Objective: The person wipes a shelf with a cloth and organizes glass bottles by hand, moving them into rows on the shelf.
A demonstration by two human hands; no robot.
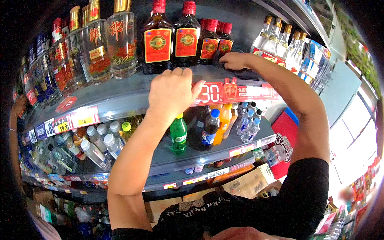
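Note:
My left hand [172, 90] lies over the upper shelf's front lip, fingers bent onto the shelf top and thumb apart against the red price strip [230, 91]. It holds nothing that shows. Just behind its knuckles stand two larger dark bottles, a left one [157, 44] and a right one [187, 40], with red caps and red labels. My right hand [238, 61] reaches onto the same shelf, fingers partly stretched, at the lower right of a small dark bottle [225, 43]. Whether the fingertips touch it is unclear. Another small dark bottle [209, 45] stands beside it.
Tall clear bottles [122, 44] with gold caps line the shelf's left; slim clear bottles [276, 38] stand at its right. The lower shelf [192, 158] carries a green bottle [178, 134], a cola bottle [211, 128] and an orange drink bottle [222, 124]. Cardboard boxes [248, 182] sit underneath.

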